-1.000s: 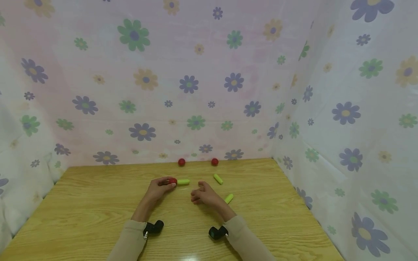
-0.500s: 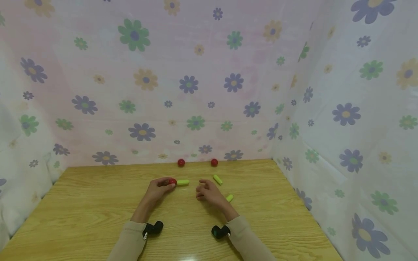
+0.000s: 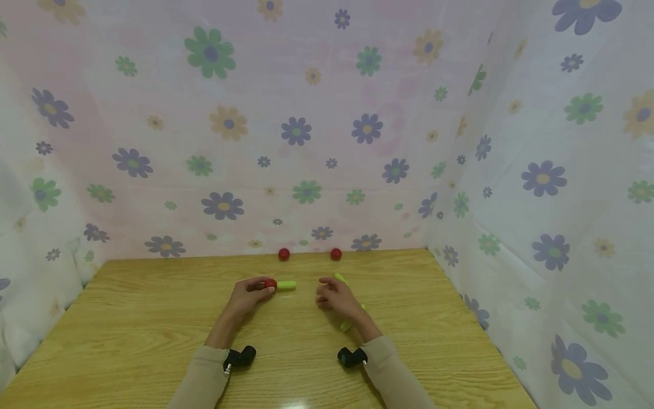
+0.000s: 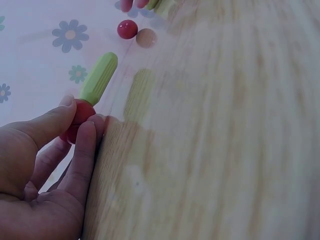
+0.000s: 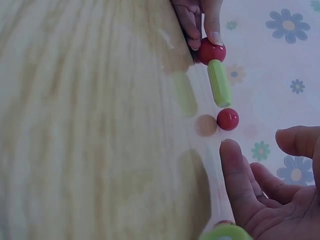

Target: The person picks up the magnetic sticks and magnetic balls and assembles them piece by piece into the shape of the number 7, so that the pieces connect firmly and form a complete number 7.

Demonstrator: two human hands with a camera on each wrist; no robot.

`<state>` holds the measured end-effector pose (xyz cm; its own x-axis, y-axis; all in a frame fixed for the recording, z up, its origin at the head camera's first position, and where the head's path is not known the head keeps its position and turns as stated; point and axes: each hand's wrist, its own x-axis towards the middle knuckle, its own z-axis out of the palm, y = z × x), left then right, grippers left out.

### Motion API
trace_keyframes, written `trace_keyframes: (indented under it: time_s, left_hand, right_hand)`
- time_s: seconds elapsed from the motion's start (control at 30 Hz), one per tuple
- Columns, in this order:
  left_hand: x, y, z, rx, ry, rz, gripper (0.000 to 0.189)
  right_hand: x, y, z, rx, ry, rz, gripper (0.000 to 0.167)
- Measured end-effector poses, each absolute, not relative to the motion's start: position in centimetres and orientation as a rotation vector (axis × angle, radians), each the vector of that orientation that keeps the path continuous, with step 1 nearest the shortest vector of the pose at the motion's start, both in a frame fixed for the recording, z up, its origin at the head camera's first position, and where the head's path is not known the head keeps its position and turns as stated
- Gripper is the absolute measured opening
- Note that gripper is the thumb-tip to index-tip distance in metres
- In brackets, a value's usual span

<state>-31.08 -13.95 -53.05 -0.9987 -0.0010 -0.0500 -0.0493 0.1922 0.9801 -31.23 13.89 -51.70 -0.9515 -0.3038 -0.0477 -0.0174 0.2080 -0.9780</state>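
Red ball pinched by left hand, green stick touching it

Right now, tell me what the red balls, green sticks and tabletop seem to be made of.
Red balls: perhaps plastic or painted wood, glossy, with small bright highlights.
Green sticks: probably plastic, satin; lengthwise ridges look molded.
Tabletop: wood or wood-look laminate, fairly shiny; it shows grain and faint reflections.

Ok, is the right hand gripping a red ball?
No, the right hand is empty, its thumb apart from its fingers.
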Motion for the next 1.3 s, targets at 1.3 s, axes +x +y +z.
trace_keyframes:
  time_s: [1.3]
  left_hand:
    - [-31.2, -14.1, -53.3, -0.015, 2.387, 1.992, 0.035]
  right_hand:
    - [-36.7, 18.7, -51.9, 0.119, 2.489, -1.917, 0.034]
